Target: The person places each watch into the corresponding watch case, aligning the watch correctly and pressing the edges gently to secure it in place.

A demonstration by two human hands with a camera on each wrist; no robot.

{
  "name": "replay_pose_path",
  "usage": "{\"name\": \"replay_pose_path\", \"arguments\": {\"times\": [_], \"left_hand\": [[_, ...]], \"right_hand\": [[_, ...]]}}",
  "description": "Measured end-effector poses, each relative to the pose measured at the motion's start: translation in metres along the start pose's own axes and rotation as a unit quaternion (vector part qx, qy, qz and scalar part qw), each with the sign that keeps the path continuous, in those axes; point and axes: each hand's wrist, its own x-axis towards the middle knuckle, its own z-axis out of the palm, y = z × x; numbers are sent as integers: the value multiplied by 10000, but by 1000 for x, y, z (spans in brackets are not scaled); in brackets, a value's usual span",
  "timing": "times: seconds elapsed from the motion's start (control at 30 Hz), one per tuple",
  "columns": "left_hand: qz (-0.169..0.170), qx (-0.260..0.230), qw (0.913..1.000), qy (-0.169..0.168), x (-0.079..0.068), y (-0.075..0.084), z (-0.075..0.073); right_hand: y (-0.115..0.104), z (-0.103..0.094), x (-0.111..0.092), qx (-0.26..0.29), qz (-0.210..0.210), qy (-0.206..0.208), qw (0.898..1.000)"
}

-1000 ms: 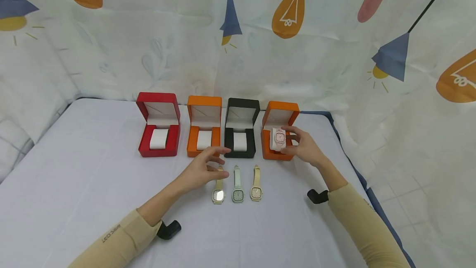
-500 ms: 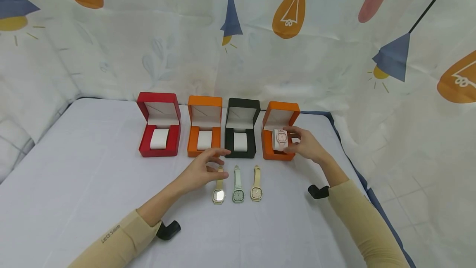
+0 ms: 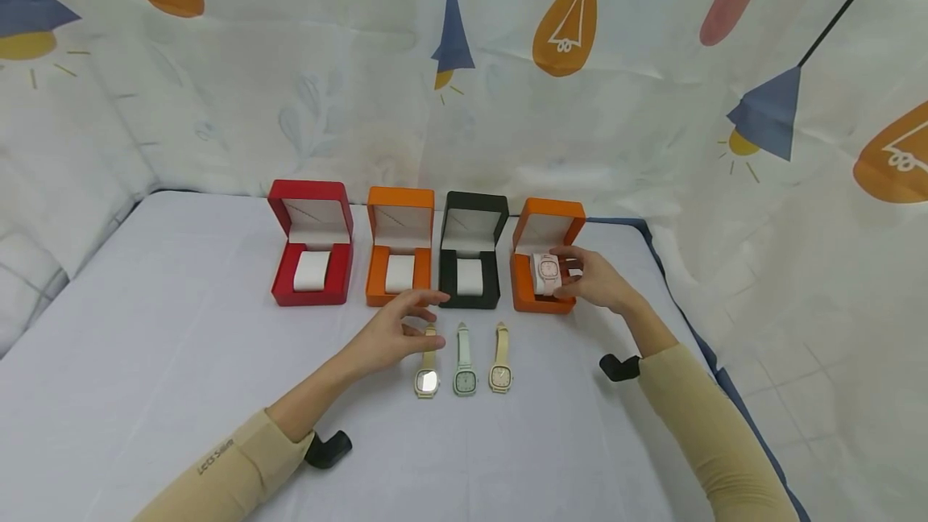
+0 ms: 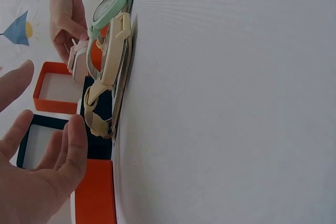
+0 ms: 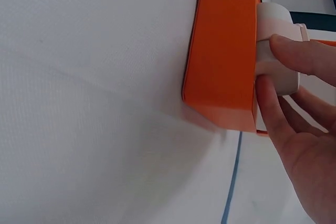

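My right hand (image 3: pixel 596 280) grips a white watch cushion (image 5: pixel 286 82) with a pale pink watch (image 3: pixel 548 268) wrapped round it. The cushion sits tilted in the opening of the rightmost orange box (image 3: pixel 524 296), whose lid stands up behind. In the right wrist view, thumb and fingers hold its end and the pink strap (image 5: pixel 273 29). My left hand (image 3: pixel 387 335) hovers, fingers loosely bent and holding nothing, over the straps of the watches lying on the table: a gold watch (image 3: pixel 427 382), a mint green watch (image 3: pixel 465 381) and a cream-yellow watch (image 3: pixel 500 378).
Left of the rightmost box stand a dark green box (image 3: pixel 489 280), another orange box (image 3: pixel 377 288) and a red box (image 3: pixel 283 284). Their lids are up, each with a bare white cushion inside. A patterned curtain (image 3: pixel 500 127) hangs behind the white-covered table (image 3: pixel 181 329).
The cushion with the pink watch has shifted slightly right within the orange box, along with my right hand. My left hand has stayed in place.
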Motion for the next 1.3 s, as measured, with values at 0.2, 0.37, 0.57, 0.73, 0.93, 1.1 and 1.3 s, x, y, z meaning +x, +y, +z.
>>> {"name": "replay_pose_path", "arguments": {"times": [0.2,0.37,0.57,0.73,0.93,1.1,1.3], "left_hand": [[-5,0,10000,-15,0,0,0],[-8,33,10000,-20,0,0,0],[-36,9,10000,-43,0,0,1],[-65,8,10000,-55,-1,1,1],[-40,54,9999,-82,-1,0,1],[19,80,9999,-91,-2,-1,0],[60,119,9999,-104,-4,-1,-1]], "right_hand": [[-3,0,1,-36,48,-21,10000],[-2,3,3,-228,65,-78,9997],[1,6,6,-552,73,-22,9984],[1,6,9,-850,-16,-14,9964],[1,6,10,-910,53,-77,9958],[1,6,10,-970,134,-101,9951],[-7,3,3,-993,46,-15,9950]]}}
